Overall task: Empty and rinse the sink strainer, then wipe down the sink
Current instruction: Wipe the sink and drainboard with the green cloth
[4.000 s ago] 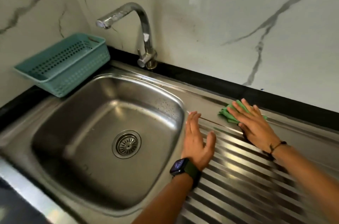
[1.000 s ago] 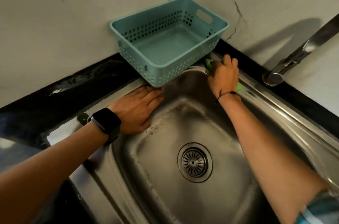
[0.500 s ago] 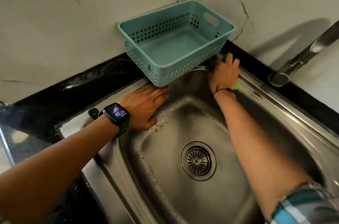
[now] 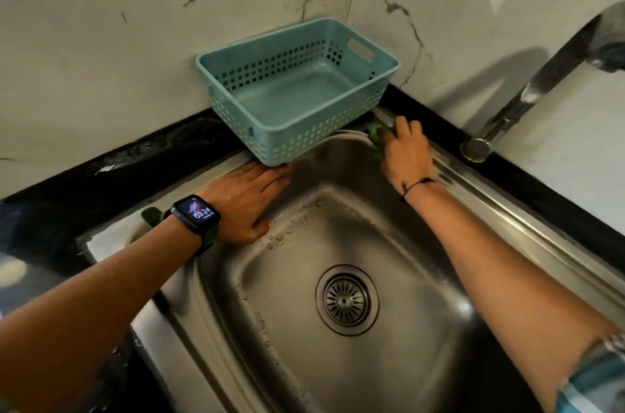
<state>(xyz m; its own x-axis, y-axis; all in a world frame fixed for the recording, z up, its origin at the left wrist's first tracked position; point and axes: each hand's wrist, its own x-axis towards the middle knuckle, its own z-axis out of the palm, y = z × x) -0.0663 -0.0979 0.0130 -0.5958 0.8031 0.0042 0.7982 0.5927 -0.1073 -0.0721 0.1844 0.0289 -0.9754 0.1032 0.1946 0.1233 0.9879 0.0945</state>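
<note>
The steel sink (image 4: 422, 236) fills the lower middle, with the round strainer (image 4: 346, 300) seated in its drain. My right hand (image 4: 406, 155) presses a green cloth (image 4: 374, 134) onto the sink's far rim, right beside the basket's corner; most of the cloth is hidden under the fingers. My left hand (image 4: 245, 201), with a smartwatch on the wrist, lies flat with fingers together on the sink's left rim, fingertips touching the basket's base. Water drops dot the basin's left slope.
An empty teal plastic basket (image 4: 382, 57) sits in the wall corner, overhanging the sink's rim. The chrome tap (image 4: 527, 91) rises at the right. A black counter strip (image 4: 101, 169) runs along the marble walls.
Four seconds ago my right hand wiped the ribbed drainboard; since then both hands shifted to the basket corner. In the last second the right hand slid the cloth slightly further along the far rim.
</note>
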